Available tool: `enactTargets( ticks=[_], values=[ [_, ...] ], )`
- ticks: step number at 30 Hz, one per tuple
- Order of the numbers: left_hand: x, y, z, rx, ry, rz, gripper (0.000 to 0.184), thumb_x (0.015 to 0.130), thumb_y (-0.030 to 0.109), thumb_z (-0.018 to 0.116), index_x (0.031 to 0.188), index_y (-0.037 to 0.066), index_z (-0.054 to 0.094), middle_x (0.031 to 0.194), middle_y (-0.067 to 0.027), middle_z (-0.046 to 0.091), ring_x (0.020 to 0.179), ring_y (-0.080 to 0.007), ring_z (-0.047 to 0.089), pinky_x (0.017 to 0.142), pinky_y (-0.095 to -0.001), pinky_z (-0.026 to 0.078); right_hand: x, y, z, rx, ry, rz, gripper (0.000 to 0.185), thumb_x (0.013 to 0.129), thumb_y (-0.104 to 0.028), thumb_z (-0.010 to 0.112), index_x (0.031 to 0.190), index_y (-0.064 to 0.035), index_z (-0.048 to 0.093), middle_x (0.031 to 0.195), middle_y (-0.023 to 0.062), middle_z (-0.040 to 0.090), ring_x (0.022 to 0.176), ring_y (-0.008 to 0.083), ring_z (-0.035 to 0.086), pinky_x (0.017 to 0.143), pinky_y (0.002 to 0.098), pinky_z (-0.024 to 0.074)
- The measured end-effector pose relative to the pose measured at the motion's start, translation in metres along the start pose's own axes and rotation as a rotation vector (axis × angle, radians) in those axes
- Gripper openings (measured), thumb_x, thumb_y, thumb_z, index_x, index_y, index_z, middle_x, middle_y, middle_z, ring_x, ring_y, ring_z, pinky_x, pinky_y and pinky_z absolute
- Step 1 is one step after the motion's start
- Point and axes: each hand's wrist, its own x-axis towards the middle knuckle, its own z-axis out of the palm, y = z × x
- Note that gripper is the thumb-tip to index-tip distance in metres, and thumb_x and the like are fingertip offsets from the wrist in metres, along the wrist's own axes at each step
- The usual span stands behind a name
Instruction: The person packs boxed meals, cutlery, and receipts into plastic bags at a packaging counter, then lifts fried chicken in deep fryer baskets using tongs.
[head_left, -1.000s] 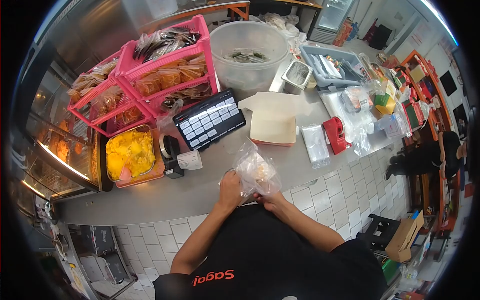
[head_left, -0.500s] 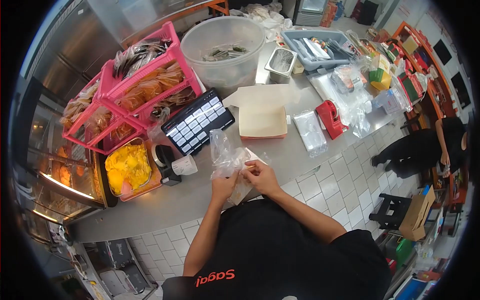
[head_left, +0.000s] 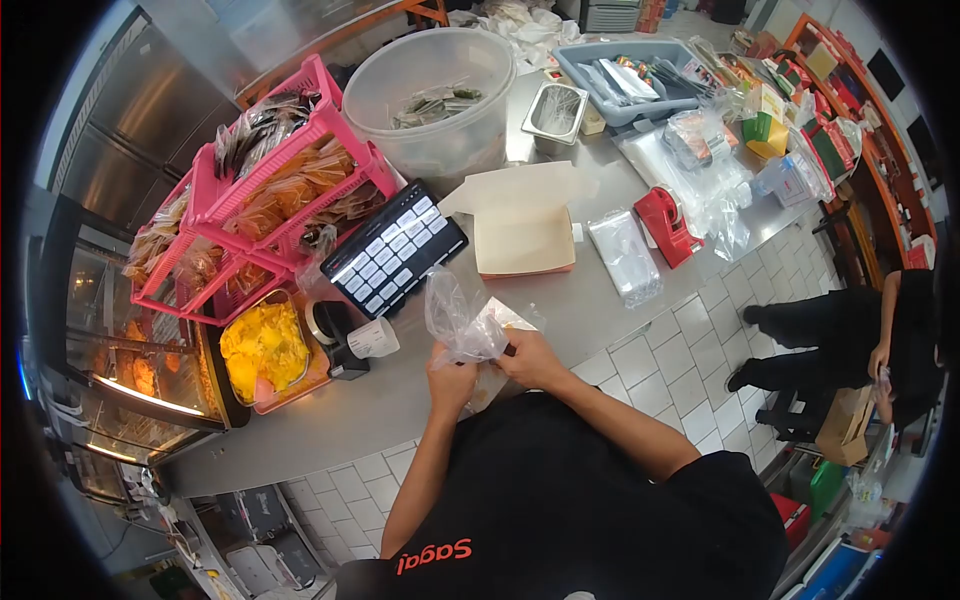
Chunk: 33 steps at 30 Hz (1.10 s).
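A clear plastic bag (head_left: 452, 312) stands puffed up at the near edge of the counter, between my two hands. My left hand (head_left: 451, 379) is closed on its lower left side. On the right, my right hand (head_left: 530, 358) has its fingers curled round the bag's other edge. Behind and beneath the bag lies a white printed paper packet (head_left: 508, 314), partly covered by it. Just beyond my hands sits an open cardboard box (head_left: 522, 245) with its lid up; its inside looks pale and bare.
A tablet (head_left: 395, 248), a label roll (head_left: 372, 338) and a tray of yellow food (head_left: 264, 345) are to the left. Pink baskets (head_left: 225, 205) and a clear tub (head_left: 430, 120) stand behind. Rightward are plastic bags (head_left: 625, 258) and a red tape dispenser (head_left: 667, 227). Another person (head_left: 850, 330) stands at far right.
My hands have moved slightly apart at the bag, and my right fingers have gone from a pinch to a curled grip. The view has shifted a little.
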Motion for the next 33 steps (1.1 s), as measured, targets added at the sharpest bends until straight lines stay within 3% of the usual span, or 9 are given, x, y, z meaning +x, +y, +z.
enactTargets(
  ticks=[4, 6, 13, 17, 19, 21, 26, 28, 33],
  values=[
    [-0.006, 0.004, 0.005, 0.035, 0.038, -0.090, 0.036, 0.078, 0.013, 0.071, 0.111, 0.002, 0.060, 0.098, -0.0133, 0.069, 0.090, -0.0237, 0.067, 0.078, -0.0342, 0.051, 0.001, -0.008, -0.008, -0.002, -0.016, 0.045, 0.022, 0.079, -0.019, 0.066, 0.094, -0.0027, 0.069, 0.077, 0.0138, 0.067, 0.068, 0.0233, 0.064, 0.065, 0.0357, 0.0495],
    [-0.007, -0.001, 0.005, 0.016, 0.020, -0.032, 0.037, 0.078, 0.012, 0.071, 0.111, 0.002, 0.060, 0.097, -0.0136, 0.070, 0.090, -0.0238, 0.068, 0.077, -0.0347, 0.051, 0.003, -0.010, -0.009, 0.076, -0.057, 0.237, 0.021, 0.076, -0.016, 0.067, 0.092, -0.0032, 0.069, 0.075, 0.0130, 0.067, 0.068, 0.0223, 0.064, 0.066, 0.0357, 0.0495],
    [0.007, 0.007, -0.008, 0.041, -0.211, 0.062, 0.039, 0.077, 0.016, 0.073, 0.111, 0.002, 0.060, 0.098, -0.0157, 0.069, 0.090, -0.0252, 0.069, 0.078, -0.0350, 0.052, 0.008, -0.005, -0.017, 0.034, -0.104, 0.034, 0.027, 0.082, -0.022, 0.065, 0.101, -0.0039, 0.067, 0.086, 0.0129, 0.069, 0.074, 0.0202, 0.065, 0.069, 0.0333, 0.0506],
    [0.014, 0.010, -0.010, 0.097, -0.258, 0.090, 0.037, 0.076, 0.017, 0.073, 0.108, 0.002, 0.061, 0.093, -0.0183, 0.070, 0.089, -0.0311, 0.069, 0.074, -0.0368, 0.052, 0.005, -0.006, -0.007, 0.101, 0.092, 0.069, 0.022, 0.079, -0.016, 0.067, 0.094, 0.0000, 0.065, 0.078, 0.0119, 0.068, 0.070, 0.0182, 0.065, 0.066, 0.0326, 0.0507],
    [0.014, 0.001, -0.006, 0.061, -0.216, 0.113, 0.036, 0.076, 0.016, 0.073, 0.107, 0.002, 0.061, 0.094, -0.0166, 0.070, 0.088, -0.0273, 0.069, 0.075, -0.0356, 0.052, 0.002, 0.001, -0.003, 0.097, 0.228, 0.059, 0.020, 0.078, -0.014, 0.067, 0.088, 0.0024, 0.064, 0.073, 0.0113, 0.068, 0.066, 0.0167, 0.064, 0.062, 0.0311, 0.0509],
    [0.013, -0.010, -0.003, 0.008, -0.202, 0.081, 0.036, 0.078, 0.019, 0.073, 0.107, 0.001, 0.062, 0.096, -0.0155, 0.069, 0.088, -0.0264, 0.068, 0.076, -0.0359, 0.051, 0.000, 0.005, -0.001, 0.390, 0.143, 0.230, 0.021, 0.082, -0.016, 0.070, 0.088, 0.0032, 0.063, 0.075, 0.0089, 0.069, 0.067, 0.0135, 0.065, 0.063, 0.0275, 0.0518],
    [0.011, -0.002, -0.005, -0.009, -0.179, 0.029, 0.030, 0.081, 0.022, 0.071, 0.101, 0.000, 0.065, 0.095, -0.0115, 0.069, 0.083, -0.0216, 0.066, 0.073, -0.0345, 0.051, -0.010, 0.012, 0.006, 0.410, 0.084, 0.229, 0.021, 0.085, -0.017, 0.070, 0.092, 0.0015, 0.063, 0.078, 0.0066, 0.070, 0.070, 0.0117, 0.066, 0.064, 0.0255, 0.0523],
    [0.010, -0.001, -0.004, -0.230, -0.174, -0.069, 0.028, 0.081, 0.025, 0.072, 0.093, 0.000, 0.068, 0.090, -0.0092, 0.070, 0.081, -0.0190, 0.066, 0.071, -0.0330, 0.050, -0.013, 0.010, 0.010, 0.404, 0.078, 0.205, 0.021, 0.085, -0.017, 0.070, 0.092, 0.0015, 0.062, 0.079, 0.0069, 0.070, 0.071, 0.0119, 0.067, 0.064, 0.0257, 0.0523],
    [0.014, -0.010, -0.005, -0.097, -0.234, -0.120, 0.029, 0.080, 0.015, 0.074, 0.102, 0.000, 0.063, 0.093, -0.0090, 0.068, 0.082, -0.0167, 0.064, 0.071, -0.0320, 0.050, -0.016, 0.012, 0.015, 0.405, 0.107, 0.232, 0.022, 0.087, -0.019, 0.068, 0.092, 0.0020, 0.064, 0.079, 0.0078, 0.070, 0.070, 0.0115, 0.066, 0.065, 0.0257, 0.0528]
  ],
)
